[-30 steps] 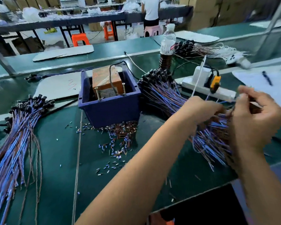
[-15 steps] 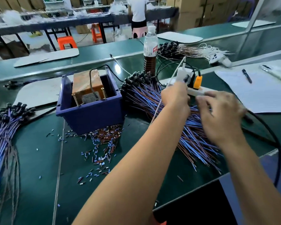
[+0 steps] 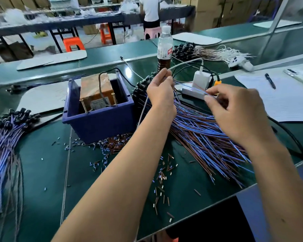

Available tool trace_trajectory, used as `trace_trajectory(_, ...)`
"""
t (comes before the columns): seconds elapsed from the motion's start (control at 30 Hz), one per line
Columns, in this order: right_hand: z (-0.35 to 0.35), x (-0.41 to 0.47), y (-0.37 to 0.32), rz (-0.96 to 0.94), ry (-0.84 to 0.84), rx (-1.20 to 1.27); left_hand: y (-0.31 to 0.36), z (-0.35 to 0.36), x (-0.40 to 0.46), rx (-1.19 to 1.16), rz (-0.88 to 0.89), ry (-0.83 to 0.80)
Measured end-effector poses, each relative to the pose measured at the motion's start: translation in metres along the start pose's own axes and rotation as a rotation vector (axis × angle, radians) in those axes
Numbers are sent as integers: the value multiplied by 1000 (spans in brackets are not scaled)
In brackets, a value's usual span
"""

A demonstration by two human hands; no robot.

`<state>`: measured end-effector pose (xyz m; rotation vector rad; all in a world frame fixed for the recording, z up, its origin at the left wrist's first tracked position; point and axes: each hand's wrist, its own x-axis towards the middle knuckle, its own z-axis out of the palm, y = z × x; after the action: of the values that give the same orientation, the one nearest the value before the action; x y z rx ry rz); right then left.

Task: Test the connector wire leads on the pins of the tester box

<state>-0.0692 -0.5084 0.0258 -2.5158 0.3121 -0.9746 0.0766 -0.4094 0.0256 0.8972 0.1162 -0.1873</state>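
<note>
A brown tester box (image 3: 95, 92) with two upright brass pins sits inside a blue bin (image 3: 101, 120) left of centre. A large pile of blue and brown connector wires (image 3: 205, 135) with black plugs lies to the right of the bin. My left hand (image 3: 162, 92) is raised over the plug end of the pile and pinches one connector between thumb and fingers. A thin blue and red lead (image 3: 189, 86) stretches from it to my right hand (image 3: 234, 112), whose fingertips pinch the lead's far end above the pile. Both hands are right of the tester box, apart from its pins.
A second wire bundle (image 3: 5, 137) lies at the far left. Cut insulation bits (image 3: 112, 147) litter the green mat. A white power strip with charger (image 3: 198, 84), a bottle (image 3: 164, 49), papers with a pen (image 3: 269, 81) and a black cable (image 3: 297, 145) crowd the right side.
Both hands have lifted from the wire pile. A single connector now hangs between them, its lead drawn out from the left hand to the right.
</note>
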Motion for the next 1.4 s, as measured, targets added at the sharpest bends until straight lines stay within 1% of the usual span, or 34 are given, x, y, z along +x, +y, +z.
trace_trajectory(0.03, -4, 2, 1, 6, -8, -30, 0, -5, 3, 113, 36, 10)
trace_trajectory(0.07, -8, 3, 3, 18, -36, -56, 1, -10, 5, 306, 109, 17)
trace_trajectory(0.17, -4, 2, 10, 73, -146, -97, -1, -27, 10, 1103, 486, -6)
trace_trajectory(0.2, 1, 0, 12, 88, -167, -115, -2, -32, 10, 1300, 577, -3)
trace_trajectory(0.23, 7, -2, 13, 97, -176, -127, -3, -35, 11, 1442, 640, 9)
trace_trajectory(0.3, 20, -7, 15, 103, -175, -142, -5, -40, 9, 1616, 691, 36)
trace_trajectory(0.4, 34, -14, 19, 122, -167, -186, -3, -43, 3, 1735, 689, 22)
trace_trajectory(0.47, 39, -14, 19, 140, -131, -202, 1, -45, -3, 1752, 686, -47)
trace_trajectory(0.6, 44, -11, 4, 97, 19, -117, 19, -57, -20, 1601, 547, -362)
trace_trajectory(0.67, 50, -13, -19, 28, 66, -20, 38, -72, -31, 1626, 473, -550)
trace_trajectory(0.73, 60, -19, -51, -78, 20, 102, 61, -95, -44, 1641, 355, -641)
trace_trajectory(0.8, 71, -27, -87, -189, -93, 220, 87, -127, -55, 1599, 188, -627)
trace_trajectory(0.83, 76, -31, -103, -237, -162, 262, 99, -143, -59, 1602, 104, -599)
trace_trajectory(0.9, 91, -41, -142, -337, -316, 303, 127, -180, -67, 1659, -12, -483)
trace_trajectory(1.0, 125, -58, -202, -483, -570, 212, 166, -232, -74, 1814, -74, -219)
trace_trajectory(1.07, 152, -68, -242, -565, -720, 140, 184, -261, -76, 1939, -79, -7)
trace_trajectory(1.13, 177, -74, -274, -570, -825, 171, 196, -288, -76, 1996, 6, 257)
trace_trajectory(1.2, 200, -75, -294, -510, -922, 197, 202, -307, -73, 1918, 118, 494)
trace_trajectory(1.23, 210, -74, -300, -497, -965, 168, 204, -314, -71, 1863, 177, 582)
trace_trajectory(1.3, 227, -73, -310, -506, -1005, 51, 208, -325, -60, 1803, 297, 697)
trace_trajectory(1.4, 237, -67, -319, -514, -1006, -51, 212, -336, -35, 1873, 437, 807)
